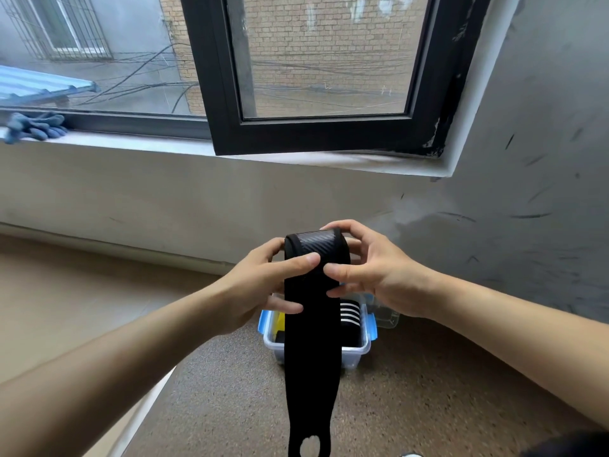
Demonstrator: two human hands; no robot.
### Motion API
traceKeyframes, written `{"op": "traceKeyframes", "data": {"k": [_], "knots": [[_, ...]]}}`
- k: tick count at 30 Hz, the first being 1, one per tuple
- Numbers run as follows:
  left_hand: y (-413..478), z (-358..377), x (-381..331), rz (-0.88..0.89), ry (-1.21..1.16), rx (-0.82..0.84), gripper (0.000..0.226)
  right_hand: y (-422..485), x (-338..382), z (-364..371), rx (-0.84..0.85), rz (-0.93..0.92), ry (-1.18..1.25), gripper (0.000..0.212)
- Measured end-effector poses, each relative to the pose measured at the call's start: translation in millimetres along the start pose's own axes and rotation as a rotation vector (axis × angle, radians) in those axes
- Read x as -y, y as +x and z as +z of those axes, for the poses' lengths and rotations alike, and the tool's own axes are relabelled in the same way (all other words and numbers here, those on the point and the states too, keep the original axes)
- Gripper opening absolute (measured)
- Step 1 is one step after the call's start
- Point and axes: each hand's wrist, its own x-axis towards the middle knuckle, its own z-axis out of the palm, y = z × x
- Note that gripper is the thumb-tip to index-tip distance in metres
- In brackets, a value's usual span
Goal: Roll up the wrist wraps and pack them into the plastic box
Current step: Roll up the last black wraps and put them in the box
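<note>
Wrist wrap (313, 311) between left hand (263, 285) and right hand (365, 275)

Above the plastic box (360, 350), the left hand (263, 285) and right hand (372, 275) are gripping the rolled top of a black wrist wrap (313, 341), thumbs pressing its front. Its loose tail is hanging in front of the box. Inside the box, a roll (351, 313) with 4 white stripes is lying.
</note>
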Motion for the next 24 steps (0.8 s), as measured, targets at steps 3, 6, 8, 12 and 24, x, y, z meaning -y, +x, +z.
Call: {"op": "traceKeyframes", "data": {"k": [3, 6, 8, 12, 24], "knots": [[1.5, -2.8, 2.3, 0.020, -0.059, 0.009, 0.052, -1.1, -1.0, -0.7, 0.023, 0.008, -0.028, 0.057], [3.3, -5.1, 2.8, 0.068, -0.096, 0.011, 0.055, -2.9, 0.7, -0.6, 0.089, 0.095, -0.008, 0.057], [4.1, -5.6, 3.3, 0.115, -0.102, -0.012, 0.060, -4.8, 3.8, 0.9, 0.141, 0.173, 0.009, 0.052], [4.1, -3.3, 6.4, 0.230, 0.017, -0.039, 0.067, -5.4, 6.7, 3.1, 0.125, 0.229, 0.030, 0.056], [-1.0, 0.5, 5.0, -0.029, 0.018, 0.067, 0.063, -1.1, 2.6, 1.8, -0.043, 0.026, 0.000, 0.055]]}}
